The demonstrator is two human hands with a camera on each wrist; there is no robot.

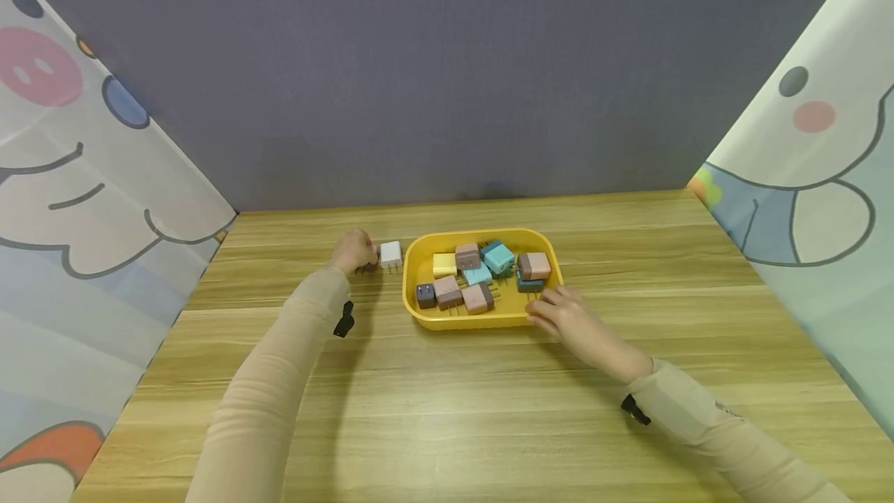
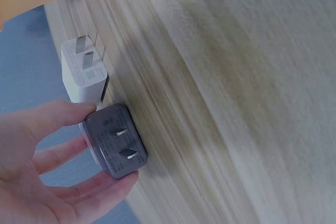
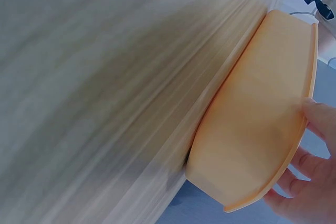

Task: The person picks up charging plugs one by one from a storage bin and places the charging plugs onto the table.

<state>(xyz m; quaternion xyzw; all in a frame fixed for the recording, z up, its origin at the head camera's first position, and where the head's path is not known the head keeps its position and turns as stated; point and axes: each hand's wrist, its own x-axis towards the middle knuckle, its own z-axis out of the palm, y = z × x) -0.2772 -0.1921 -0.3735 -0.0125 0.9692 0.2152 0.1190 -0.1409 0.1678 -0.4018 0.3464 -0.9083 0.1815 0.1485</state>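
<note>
My left hand [image 1: 355, 250] pinches a dark grey charger plug [image 2: 116, 139] between thumb and fingers, its two metal prongs facing the wrist camera. The charger stands at the table surface, left of the yellow tray. Right beside it is a white charger plug [image 1: 391, 254], also with its prongs showing. At the tray's front right corner, my right hand [image 1: 569, 320] grips the rim of the yellow tray [image 3: 252, 108], thumb on the edge and fingers curled over it. Inside the tray lie several chargers, among them a yellow one [image 1: 444, 265], a light blue one [image 1: 499, 258] and a pink-brown one [image 1: 534, 265].
The wood-grain table [image 1: 447, 410] ends at a dark grey panel [image 1: 447, 76] behind the tray. Cartoon-printed curtains [image 1: 803, 177] flank both sides. Each wrist wears a black strap piece [image 1: 344, 319] over a beige sleeve.
</note>
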